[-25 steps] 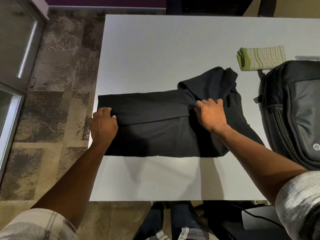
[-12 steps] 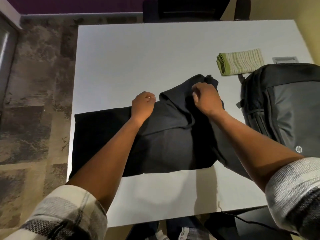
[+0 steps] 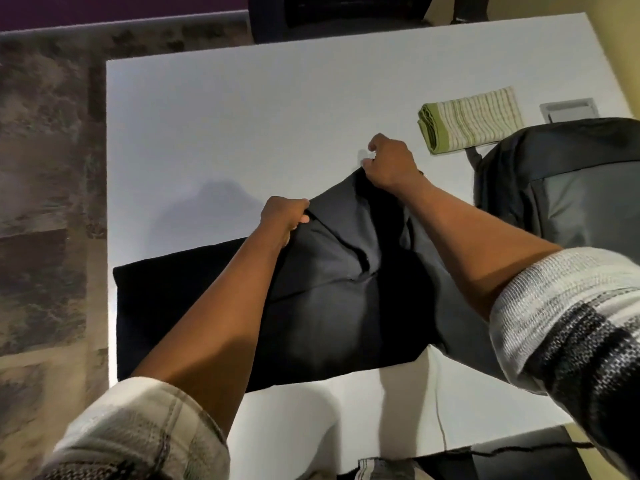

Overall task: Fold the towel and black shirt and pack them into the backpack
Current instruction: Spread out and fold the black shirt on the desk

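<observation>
The black shirt point(image 3: 332, 299) lies partly folded on the white table point(image 3: 225, 140), its right part raised off the surface. My left hand point(image 3: 285, 216) grips the shirt's upper edge near the middle. My right hand point(image 3: 391, 161) pinches the shirt's far corner and holds it up. A folded green striped towel point(image 3: 471, 119) rests at the back right of the table. Just beside the towel, the dark grey backpack point(image 3: 568, 188) lies flat at the table's right side, and I cannot tell whether it is unzipped.
A small grey plate point(image 3: 568, 111) is set into the table behind the backpack. A dark chair point(image 3: 339, 15) stands at the far edge. A thin cable point(image 3: 440, 420) hangs over the near edge. Patterned carpet point(image 3: 45, 202) lies to the left.
My left hand left the shirt's left end and took hold of its upper edge near the middle. My right hand moved farther up the table, lifting the shirt's corner.
</observation>
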`<control>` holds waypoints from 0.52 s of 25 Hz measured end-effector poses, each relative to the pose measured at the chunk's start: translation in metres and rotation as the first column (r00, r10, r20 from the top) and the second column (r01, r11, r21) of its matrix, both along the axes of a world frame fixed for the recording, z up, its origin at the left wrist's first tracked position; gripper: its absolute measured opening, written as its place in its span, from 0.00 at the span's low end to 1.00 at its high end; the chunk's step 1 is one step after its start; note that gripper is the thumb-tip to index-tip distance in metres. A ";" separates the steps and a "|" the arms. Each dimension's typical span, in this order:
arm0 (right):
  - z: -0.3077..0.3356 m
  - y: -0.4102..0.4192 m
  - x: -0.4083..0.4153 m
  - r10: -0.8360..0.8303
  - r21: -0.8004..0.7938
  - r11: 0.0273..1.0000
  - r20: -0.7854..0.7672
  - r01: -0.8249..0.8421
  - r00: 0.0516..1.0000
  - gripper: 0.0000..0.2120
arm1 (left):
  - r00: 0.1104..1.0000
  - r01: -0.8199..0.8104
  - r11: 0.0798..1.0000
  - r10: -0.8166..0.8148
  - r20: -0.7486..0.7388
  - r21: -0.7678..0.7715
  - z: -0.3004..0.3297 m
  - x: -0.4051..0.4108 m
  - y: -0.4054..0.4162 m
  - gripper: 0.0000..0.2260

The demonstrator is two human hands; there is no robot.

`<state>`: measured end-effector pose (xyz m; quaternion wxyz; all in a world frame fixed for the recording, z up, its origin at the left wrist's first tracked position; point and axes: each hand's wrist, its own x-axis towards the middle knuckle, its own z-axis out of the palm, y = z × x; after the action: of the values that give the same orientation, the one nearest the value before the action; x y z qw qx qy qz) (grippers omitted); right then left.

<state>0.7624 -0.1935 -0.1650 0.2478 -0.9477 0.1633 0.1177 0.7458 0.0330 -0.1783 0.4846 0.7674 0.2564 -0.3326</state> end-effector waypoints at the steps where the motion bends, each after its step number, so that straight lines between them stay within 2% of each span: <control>1: -0.003 0.001 0.001 -0.023 -0.010 1.000 -0.025 0.023 0.999 0.18 | 1.000 -0.012 1.000 0.012 0.002 -0.002 0.000 0.002 -0.003 0.05; 3: -0.008 0.003 0.001 -0.034 -0.050 0.998 -0.081 0.030 0.996 0.16 | 0.999 -0.042 0.999 0.042 0.007 0.023 -0.002 0.005 -0.010 0.05; 6: -0.011 0.005 -0.004 -0.014 -0.083 0.997 -0.111 0.004 0.994 0.14 | 1.000 -0.004 0.996 0.002 0.022 0.088 0.004 0.007 -0.022 0.05; 9: -0.002 0.009 -0.008 -0.022 -0.025 1.000 -0.114 0.019 0.993 0.16 | 0.999 0.002 0.986 -0.011 0.054 0.165 0.011 0.008 -0.023 0.04; 11: 0.008 0.009 -0.009 -0.104 0.062 0.992 -0.127 0.112 0.986 0.21 | 0.989 0.005 0.994 -0.021 0.147 0.112 0.016 0.005 -0.023 0.02; 13: 0.020 0.009 -0.010 -0.170 0.141 0.970 -0.174 0.196 0.970 0.24 | 0.957 0.048 0.999 -0.053 0.286 0.026 0.022 -0.002 -0.021 0.06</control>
<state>0.7521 -0.1846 -0.1452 0.3176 -0.8934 0.2598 0.1829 0.7438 0.0118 -0.1562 0.5007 0.8183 0.1669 -0.2277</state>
